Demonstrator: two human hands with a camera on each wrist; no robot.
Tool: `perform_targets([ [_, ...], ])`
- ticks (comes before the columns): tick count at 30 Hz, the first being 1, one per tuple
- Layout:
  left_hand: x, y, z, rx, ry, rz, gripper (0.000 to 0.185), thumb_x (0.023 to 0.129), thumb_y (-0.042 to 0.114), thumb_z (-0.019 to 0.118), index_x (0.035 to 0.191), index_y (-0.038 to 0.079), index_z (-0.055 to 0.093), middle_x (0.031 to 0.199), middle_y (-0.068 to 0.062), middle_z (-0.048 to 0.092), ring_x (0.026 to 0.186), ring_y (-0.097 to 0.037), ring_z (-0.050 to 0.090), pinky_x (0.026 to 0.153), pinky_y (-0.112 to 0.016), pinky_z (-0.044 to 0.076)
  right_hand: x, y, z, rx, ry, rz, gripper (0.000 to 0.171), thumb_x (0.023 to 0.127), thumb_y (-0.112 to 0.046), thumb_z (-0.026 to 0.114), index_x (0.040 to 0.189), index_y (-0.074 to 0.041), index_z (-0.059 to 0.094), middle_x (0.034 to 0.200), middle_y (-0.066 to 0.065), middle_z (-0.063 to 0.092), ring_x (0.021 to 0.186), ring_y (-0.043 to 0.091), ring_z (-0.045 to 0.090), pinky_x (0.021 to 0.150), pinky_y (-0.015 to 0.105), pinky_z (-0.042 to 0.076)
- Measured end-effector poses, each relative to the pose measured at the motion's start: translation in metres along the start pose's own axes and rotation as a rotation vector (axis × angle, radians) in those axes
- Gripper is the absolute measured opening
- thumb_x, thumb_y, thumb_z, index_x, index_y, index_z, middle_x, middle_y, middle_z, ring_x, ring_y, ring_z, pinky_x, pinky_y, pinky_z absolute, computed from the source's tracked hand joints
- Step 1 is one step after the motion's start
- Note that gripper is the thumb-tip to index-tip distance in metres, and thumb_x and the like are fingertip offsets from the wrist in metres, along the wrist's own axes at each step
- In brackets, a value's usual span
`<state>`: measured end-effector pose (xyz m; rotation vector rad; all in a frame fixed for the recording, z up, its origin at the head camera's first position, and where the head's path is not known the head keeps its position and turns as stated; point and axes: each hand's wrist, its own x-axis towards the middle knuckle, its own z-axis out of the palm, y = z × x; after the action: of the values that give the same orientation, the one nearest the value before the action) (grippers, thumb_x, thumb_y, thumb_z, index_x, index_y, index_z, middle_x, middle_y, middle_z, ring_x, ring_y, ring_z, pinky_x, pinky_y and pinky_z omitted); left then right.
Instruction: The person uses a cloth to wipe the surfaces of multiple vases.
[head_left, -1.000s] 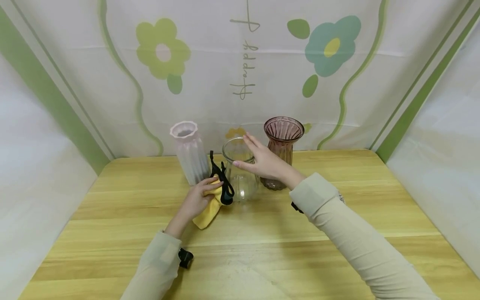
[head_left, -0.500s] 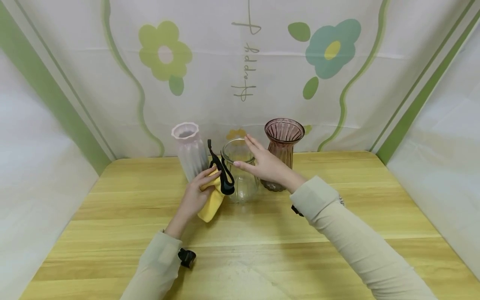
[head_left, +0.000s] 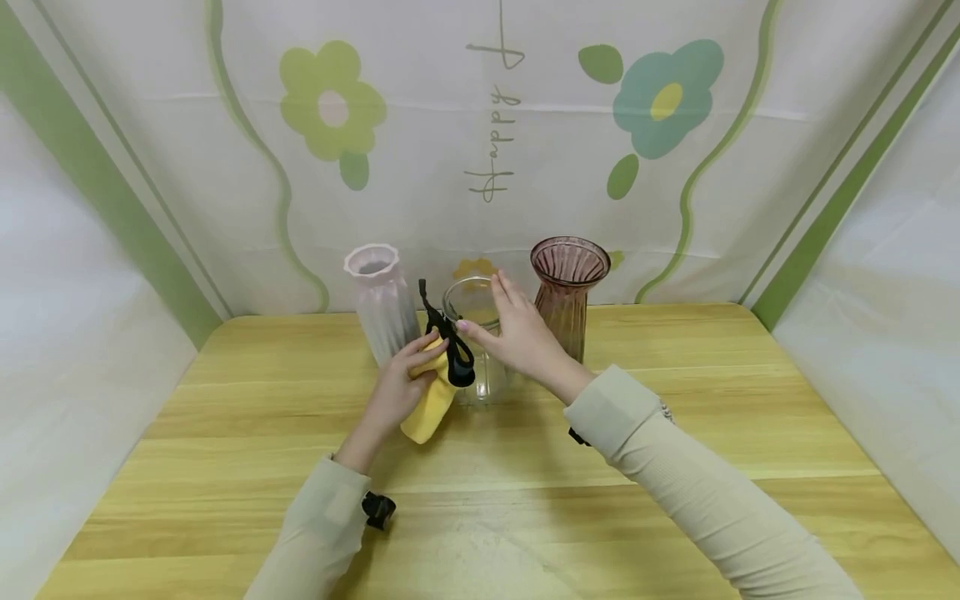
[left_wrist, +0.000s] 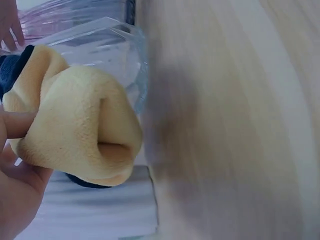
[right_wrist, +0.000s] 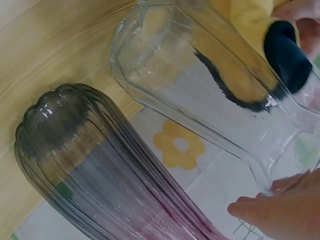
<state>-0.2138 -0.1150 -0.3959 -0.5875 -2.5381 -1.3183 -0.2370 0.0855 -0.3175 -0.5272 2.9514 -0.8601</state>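
Observation:
My left hand (head_left: 396, 390) grips a bunched yellow cleaning cloth (head_left: 430, 408) with black edging. The cloth's fluffy folds (left_wrist: 80, 120) bulge out past the thumb and fingers in the left wrist view. Between the hands stands a clear glass vase (head_left: 483, 379), faceted and wide-mouthed, partly behind the cloth. My right hand (head_left: 522, 337) holds this vase at its rim, the thumb at the front and the fingers at the right side. In the right wrist view the fingertips (right_wrist: 245, 207) lie right at the vase's neck, and the cloth is close against its far side.
A white-and-pink fluted vase (head_left: 382, 308) stands behind the left hand. Behind the right hand is a purple ribbed glass vase (head_left: 566, 287). They stand near the back of the wooden table (head_left: 225, 458), before a flower-printed curtain (head_left: 420, 108).
The right hand has shifted a little left, and the clear vase with it. The left hand has raised the cloth slightly and moved it a little right. The two other vases stay put.

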Motion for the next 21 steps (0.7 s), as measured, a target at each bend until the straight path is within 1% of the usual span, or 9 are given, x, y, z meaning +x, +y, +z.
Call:
perform_targets([
  [4, -0.006, -0.01, -0.001, 0.062, -0.081, -0.04, 0.046, 0.082, -0.013, 0.061, 0.126, 0.001, 0.06, 0.141, -0.022, 0.048, 0.131, -0.044, 0.043, 0.096, -0.049, 0.051, 0.0, -0.001, 0.001, -0.002, 0.011, 0.004, 0.093, 0.092, -0.063, 0.044, 0.153, -0.006, 0.004, 0.162, 0.008, -0.002, 0.149, 0.035, 0.007, 0.121, 0.052, 0.012],
  [6, -0.01, -0.015, -0.001, 0.101, -0.114, -0.042, 0.046, 0.081, -0.013, 0.062, 0.125, 0.001, 0.061, 0.141, -0.023, 0.049, 0.13, -0.045, 0.044, 0.096, -0.05, 0.051, 0.0, -0.001, 0.001, -0.005, 0.011, 0.007, 0.093, 0.092, -0.063, 0.043, 0.153, -0.006, 0.004, 0.162, 0.008, -0.002, 0.149, 0.035, 0.008, 0.121, 0.052, 0.012],
  [8, -0.012, -0.018, -0.002, 0.112, -0.134, -0.045, 0.046, 0.081, -0.013, 0.061, 0.125, 0.001, 0.061, 0.141, -0.023, 0.049, 0.13, -0.046, 0.044, 0.096, -0.05, 0.051, 0.0, -0.001, 0.0, -0.019, 0.004, 0.012, 0.094, 0.091, -0.065, 0.042, 0.154, -0.007, 0.003, 0.162, 0.007, -0.003, 0.149, 0.035, 0.008, 0.122, 0.052, 0.012],
  [11, -0.013, -0.022, -0.001, 0.116, -0.141, -0.036, 0.047, 0.081, -0.013, 0.061, 0.125, 0.002, 0.061, 0.141, -0.022, 0.049, 0.13, -0.046, 0.044, 0.097, -0.051, 0.05, 0.0, 0.0, -0.003, -0.071, -0.017, 0.011, 0.094, 0.09, -0.068, 0.04, 0.154, -0.008, 0.005, 0.162, 0.007, -0.001, 0.149, 0.033, 0.009, 0.122, 0.05, 0.013],
  [15, -0.012, -0.023, 0.0, 0.119, -0.14, -0.024, 0.048, 0.081, -0.013, 0.062, 0.126, 0.002, 0.061, 0.141, -0.022, 0.05, 0.129, -0.045, 0.045, 0.095, -0.049, 0.052, 0.003, 0.002, -0.013, -0.118, -0.045, -0.014, 0.093, 0.09, -0.068, 0.039, 0.154, -0.007, 0.009, 0.162, 0.008, 0.005, 0.15, 0.032, 0.011, 0.122, 0.05, 0.015],
  [17, -0.012, -0.023, 0.0, 0.125, -0.142, -0.018, 0.048, 0.08, -0.013, 0.062, 0.126, 0.001, 0.06, 0.14, -0.022, 0.049, 0.129, -0.045, 0.045, 0.094, -0.049, 0.052, 0.004, 0.005, -0.018, -0.115, -0.074, -0.032, 0.093, 0.091, -0.068, 0.039, 0.154, -0.007, 0.008, 0.162, 0.009, 0.005, 0.15, 0.033, 0.009, 0.122, 0.052, 0.014],
  [21, -0.013, -0.022, 0.0, 0.118, -0.151, -0.034, 0.048, 0.081, -0.013, 0.061, 0.127, 0.002, 0.059, 0.142, -0.022, 0.048, 0.131, -0.045, 0.043, 0.098, -0.051, 0.049, 0.008, 0.013, -0.025, -0.114, -0.156, -0.056, 0.093, 0.091, -0.069, 0.036, 0.154, -0.01, 0.001, 0.163, 0.007, -0.002, 0.15, 0.033, 0.004, 0.122, 0.053, 0.012],
])
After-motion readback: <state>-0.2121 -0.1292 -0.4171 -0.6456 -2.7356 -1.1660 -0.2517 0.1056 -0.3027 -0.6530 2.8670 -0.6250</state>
